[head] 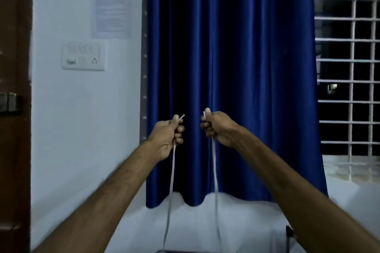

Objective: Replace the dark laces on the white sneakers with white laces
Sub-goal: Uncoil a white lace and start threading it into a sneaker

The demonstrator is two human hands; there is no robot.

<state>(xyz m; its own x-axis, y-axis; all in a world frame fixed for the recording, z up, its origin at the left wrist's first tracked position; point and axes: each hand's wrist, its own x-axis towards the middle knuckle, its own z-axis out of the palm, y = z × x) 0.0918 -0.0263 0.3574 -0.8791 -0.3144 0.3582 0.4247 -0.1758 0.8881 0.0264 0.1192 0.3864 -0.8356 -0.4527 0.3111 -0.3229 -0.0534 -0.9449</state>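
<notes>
Reaching forward in the head view, the person's left forearm and right forearm stretch toward a blue curtain, the two raised fists level with each other and a narrow gap between them. The left grip is clenched round a white lace strand, fingers curled over it and thumb pressed on top, and the short stiff left tip pokes up and to the right past the thumb. The right grip is clenched the same way round a second white strand, whose right tip shows just beside the thumb. Both strands hang nearly straight down from the fists, side by side and apart, crossing the curtain's hem and running out at the bottom edge; whether they join into one lace cannot be told. Left of the curtain, a pale wall carries a switch panel and, above it, a blurred paper notice. A brown door with a metal latch fills the far left edge. Right of the curtain stands a white window grille with darkness behind it.
</notes>
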